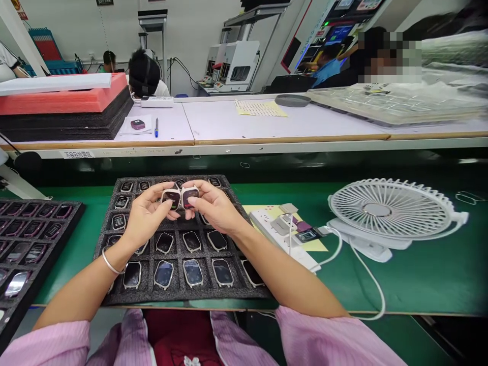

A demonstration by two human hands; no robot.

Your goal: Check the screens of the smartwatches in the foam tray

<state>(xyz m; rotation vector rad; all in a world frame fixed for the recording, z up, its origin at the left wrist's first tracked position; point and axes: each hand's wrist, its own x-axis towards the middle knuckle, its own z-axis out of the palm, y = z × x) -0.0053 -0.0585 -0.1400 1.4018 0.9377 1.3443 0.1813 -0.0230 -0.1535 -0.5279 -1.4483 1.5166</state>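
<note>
My left hand (147, 213) grips a smartwatch body (171, 197) with a pale case and a dark screen. In my right hand (213, 206) is a second smartwatch body (190, 196) of the same look, my thumb resting on its screen. The two are held side by side, screens towards me, above a black foam tray (179, 294). Rows of similar watch bodies lie in the tray's compartments, among them one at the front (192, 272). My hands and forearms hide part of the tray.
Another foam tray (72, 223) of watches stands at left. Right of my forearm are a white power strip (263, 218) with chargers, a cable and a white fan (392, 209). A raised shelf (221, 122) behind bears stacked foam (64, 99) and a blue pen (156, 128). People sit beyond.
</note>
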